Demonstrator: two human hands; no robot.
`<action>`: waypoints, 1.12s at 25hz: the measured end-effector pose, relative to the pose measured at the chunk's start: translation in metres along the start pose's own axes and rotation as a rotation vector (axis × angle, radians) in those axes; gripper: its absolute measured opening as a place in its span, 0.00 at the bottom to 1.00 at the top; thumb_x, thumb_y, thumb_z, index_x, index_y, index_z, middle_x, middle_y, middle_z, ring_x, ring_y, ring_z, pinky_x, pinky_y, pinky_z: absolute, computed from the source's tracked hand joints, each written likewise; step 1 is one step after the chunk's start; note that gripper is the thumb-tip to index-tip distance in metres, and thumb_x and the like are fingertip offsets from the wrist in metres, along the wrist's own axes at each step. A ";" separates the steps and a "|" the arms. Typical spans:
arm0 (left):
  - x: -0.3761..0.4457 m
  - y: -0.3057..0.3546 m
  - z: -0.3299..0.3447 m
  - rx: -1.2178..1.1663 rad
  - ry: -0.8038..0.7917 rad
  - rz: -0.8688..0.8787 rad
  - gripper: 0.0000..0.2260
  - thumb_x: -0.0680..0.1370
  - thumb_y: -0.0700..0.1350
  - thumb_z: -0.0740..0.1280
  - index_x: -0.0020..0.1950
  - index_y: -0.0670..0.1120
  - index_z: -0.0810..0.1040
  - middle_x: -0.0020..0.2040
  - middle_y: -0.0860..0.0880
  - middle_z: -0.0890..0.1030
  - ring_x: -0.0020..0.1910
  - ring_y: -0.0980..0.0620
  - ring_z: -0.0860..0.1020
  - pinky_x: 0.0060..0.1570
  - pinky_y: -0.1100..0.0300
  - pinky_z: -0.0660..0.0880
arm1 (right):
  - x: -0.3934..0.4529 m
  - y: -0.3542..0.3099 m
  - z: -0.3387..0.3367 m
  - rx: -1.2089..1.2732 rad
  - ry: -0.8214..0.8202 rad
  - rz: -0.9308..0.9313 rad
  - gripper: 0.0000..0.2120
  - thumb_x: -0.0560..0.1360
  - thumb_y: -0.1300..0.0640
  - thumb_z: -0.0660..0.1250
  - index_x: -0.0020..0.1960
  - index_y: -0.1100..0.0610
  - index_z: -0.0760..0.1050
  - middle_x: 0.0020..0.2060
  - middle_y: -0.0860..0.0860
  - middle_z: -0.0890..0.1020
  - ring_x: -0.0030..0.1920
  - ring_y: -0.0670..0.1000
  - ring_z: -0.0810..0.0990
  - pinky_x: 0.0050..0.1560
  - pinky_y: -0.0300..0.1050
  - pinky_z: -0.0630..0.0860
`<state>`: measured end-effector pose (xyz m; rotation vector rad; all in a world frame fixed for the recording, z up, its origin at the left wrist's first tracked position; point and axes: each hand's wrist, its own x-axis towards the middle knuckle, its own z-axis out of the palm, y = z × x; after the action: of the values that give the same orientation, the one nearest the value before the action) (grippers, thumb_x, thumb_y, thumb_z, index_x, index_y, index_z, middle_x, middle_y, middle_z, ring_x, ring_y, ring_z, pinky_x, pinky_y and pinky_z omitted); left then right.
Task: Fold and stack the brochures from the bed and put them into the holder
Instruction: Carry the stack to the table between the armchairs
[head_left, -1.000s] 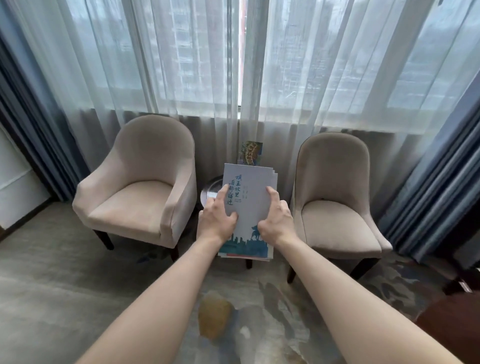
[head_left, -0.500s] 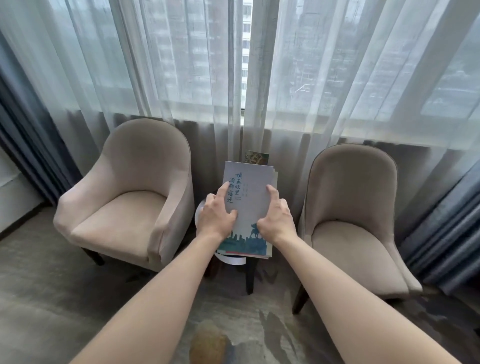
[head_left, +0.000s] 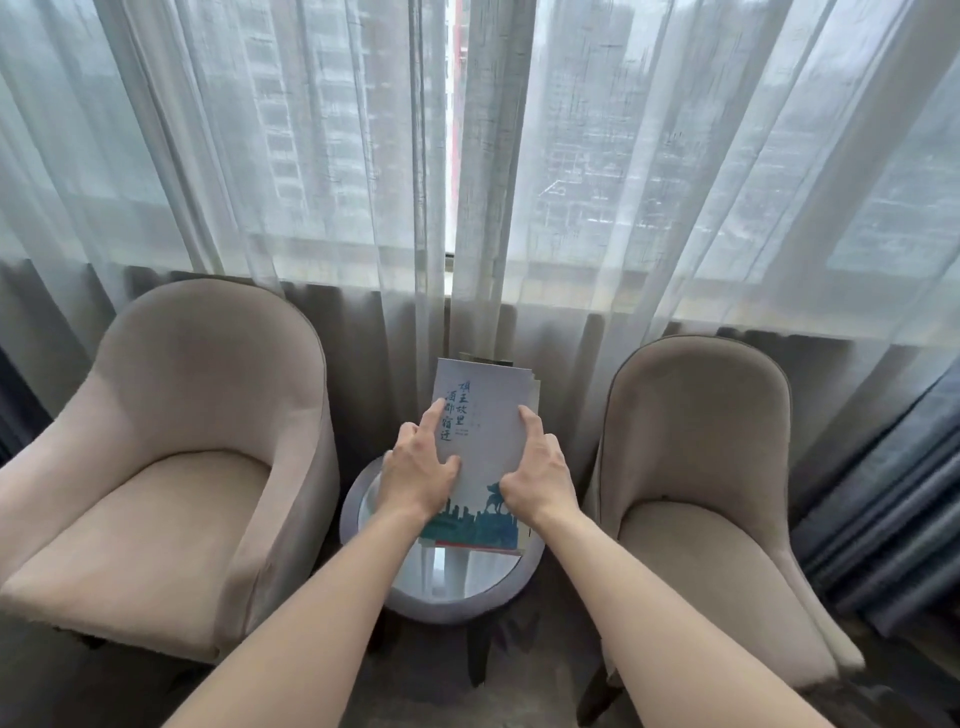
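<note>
I am pinching the brochures (head_left: 483, 447) above the round table (head_left: 457, 597), left hand (head_left: 418, 478) and right hand (head_left: 537, 480) gripping the side edges, since this light, slick stack could fan apart.

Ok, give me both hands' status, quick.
Left hand: grips the brochure stack at its left edge.
Right hand: grips the same stack's right edge.

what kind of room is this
Probably a hotel room's window nook, high up: two matching armchairs flank a small round glass table, sheer curtains veil tower blocks outside, and both hands hold a stack of tourist brochures.
</note>
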<state>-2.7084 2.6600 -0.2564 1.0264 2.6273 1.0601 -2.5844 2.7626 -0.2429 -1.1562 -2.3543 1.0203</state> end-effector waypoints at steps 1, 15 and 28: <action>0.013 -0.004 0.007 0.005 -0.014 -0.006 0.32 0.78 0.49 0.68 0.78 0.58 0.56 0.56 0.46 0.72 0.52 0.46 0.77 0.51 0.46 0.80 | 0.013 0.003 0.005 -0.005 -0.007 0.009 0.43 0.71 0.62 0.68 0.78 0.41 0.50 0.53 0.51 0.68 0.49 0.51 0.73 0.49 0.44 0.75; 0.168 -0.089 0.154 0.084 -0.237 -0.202 0.35 0.77 0.49 0.69 0.79 0.59 0.54 0.59 0.47 0.72 0.55 0.48 0.77 0.52 0.52 0.75 | 0.197 0.105 0.110 -0.118 -0.230 0.203 0.43 0.71 0.61 0.70 0.77 0.42 0.51 0.58 0.53 0.70 0.57 0.56 0.76 0.52 0.49 0.75; 0.209 -0.226 0.264 0.116 -0.486 -0.293 0.35 0.77 0.50 0.66 0.80 0.58 0.51 0.53 0.47 0.71 0.52 0.48 0.74 0.53 0.52 0.74 | 0.252 0.197 0.252 -0.161 -0.395 0.395 0.40 0.73 0.59 0.64 0.77 0.40 0.48 0.54 0.51 0.70 0.46 0.52 0.71 0.43 0.46 0.69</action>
<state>-2.8986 2.8244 -0.5746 0.7634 2.3549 0.5192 -2.7721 2.9268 -0.5643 -1.6609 -2.6042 1.3084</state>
